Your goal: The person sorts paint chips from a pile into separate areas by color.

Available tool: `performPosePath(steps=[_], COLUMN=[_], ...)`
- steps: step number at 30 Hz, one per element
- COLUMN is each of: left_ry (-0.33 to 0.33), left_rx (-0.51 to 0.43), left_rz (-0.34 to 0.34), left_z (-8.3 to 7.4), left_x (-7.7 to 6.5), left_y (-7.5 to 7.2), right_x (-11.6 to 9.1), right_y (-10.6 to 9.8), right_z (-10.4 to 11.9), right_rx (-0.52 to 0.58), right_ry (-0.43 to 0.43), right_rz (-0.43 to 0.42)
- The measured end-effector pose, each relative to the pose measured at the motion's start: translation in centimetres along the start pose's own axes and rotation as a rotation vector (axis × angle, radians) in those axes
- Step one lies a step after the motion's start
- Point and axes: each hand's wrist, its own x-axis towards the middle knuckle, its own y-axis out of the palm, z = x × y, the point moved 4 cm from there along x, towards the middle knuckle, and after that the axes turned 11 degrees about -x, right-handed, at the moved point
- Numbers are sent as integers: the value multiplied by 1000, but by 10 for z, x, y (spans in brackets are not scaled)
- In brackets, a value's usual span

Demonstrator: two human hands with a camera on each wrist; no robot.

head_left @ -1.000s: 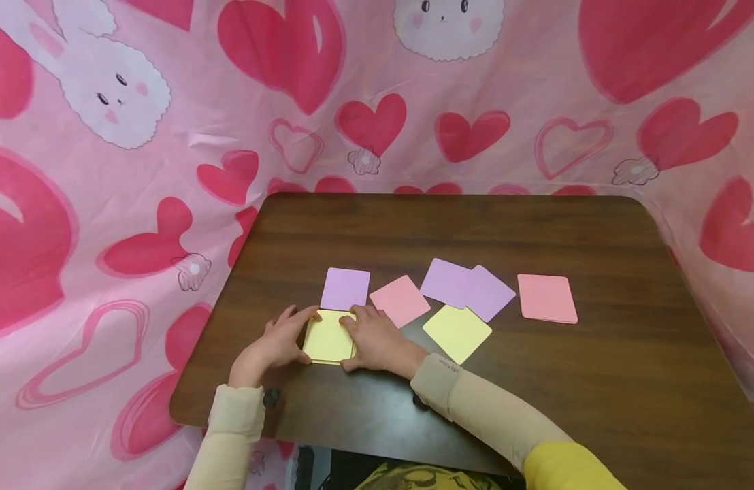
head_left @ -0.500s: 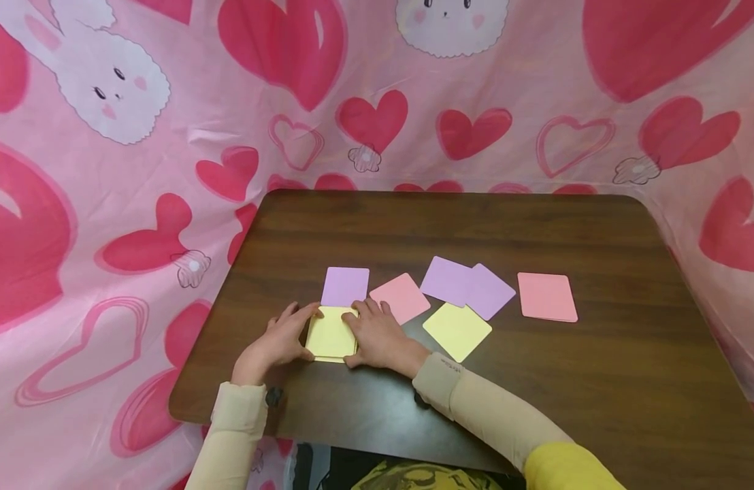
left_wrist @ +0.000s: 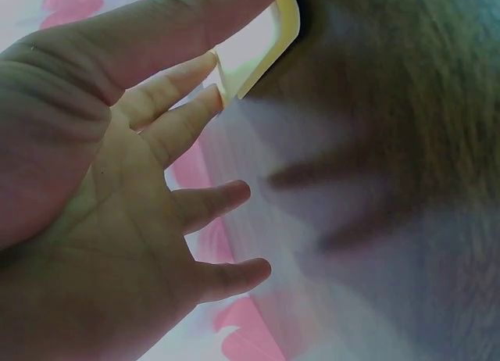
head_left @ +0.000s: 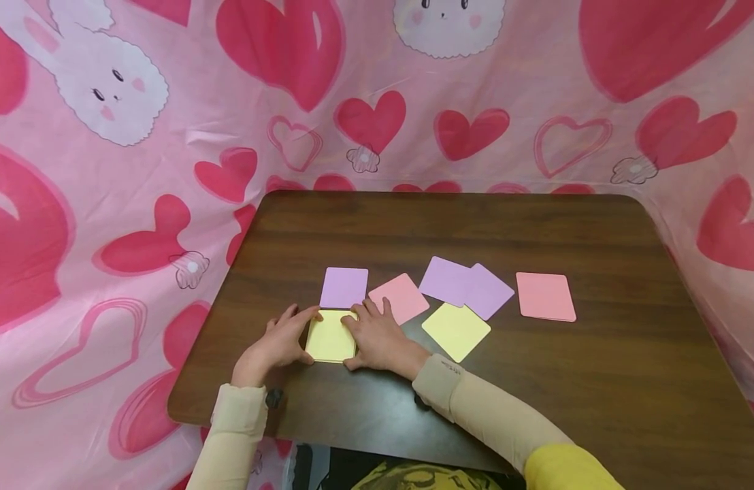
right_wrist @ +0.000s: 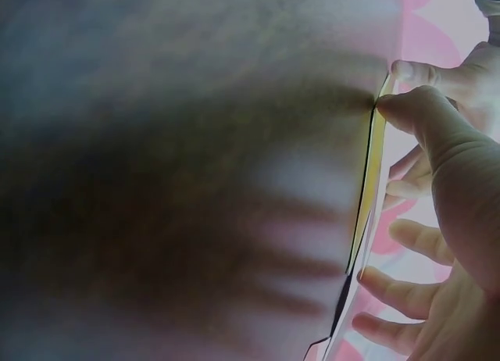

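Note:
A small stack of yellow square cards point(head_left: 331, 337) lies at the left front of the table. My left hand point(head_left: 279, 341) holds it from the left, thumb at the near corner and a finger at the far one. From the opposite side my right hand point(head_left: 379, 339) grips it the same way. In the left wrist view the thumb and two fingertips meet the yellow cards point(left_wrist: 283, 34), while the other fingers stick out free. The right wrist view shows the stack edge-on, the right thumb point(right_wrist: 418, 115) on its edge. Just behind the stack sits a purple card point(head_left: 344, 287).
Right of the hands lie a pink card point(head_left: 400, 298), two overlapping purple cards point(head_left: 488, 292) and a yellow card point(head_left: 456, 331). Farther right is another pink card point(head_left: 546, 297). The brown table point(head_left: 616, 381) has a pink heart-patterned cloth point(head_left: 414, 82) behind it.
The yellow cards, whose edges were slightly offset before, now line up more evenly. Both hands have stayed nearly in place, with small shifts along the stack's sides.

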Motion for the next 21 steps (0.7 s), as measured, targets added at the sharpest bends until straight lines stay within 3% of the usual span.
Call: performPosePath(steps=[14,21], left_ry=[-39,-19], left_rx=[-6,3], left_rz=[13,17], left_z=[3,2], left_x=[0,0], left_y=[5,4], right_x=[-1,-2], right_y=[4,3], right_z=[0,0], right_rx=[-20,-25], right_ry=[-7,-8], right_rz=[28,35])
